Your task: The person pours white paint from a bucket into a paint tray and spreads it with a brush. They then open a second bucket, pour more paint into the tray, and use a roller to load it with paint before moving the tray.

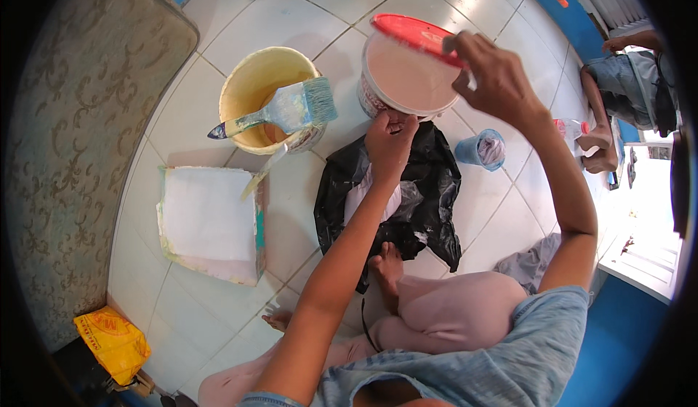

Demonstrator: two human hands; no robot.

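A white paint bucket (407,80) full of pale pink paint stands on the tiled floor. My right hand (494,76) holds its red lid (414,35) tilted up over the far rim. My left hand (390,144) grips the near rim of the bucket. Below the bucket lies a black plastic bag (429,196). I sit on the floor with my bare foot (387,265) on the bag.
A yellow bucket (251,80) with a wide paintbrush (291,109) across its rim stands left. A white paint tray (207,222) lies near it. A small blue cup (481,150) sits right of the bag. A mattress (80,116) borders the left. Another person (625,87) sits at far right.
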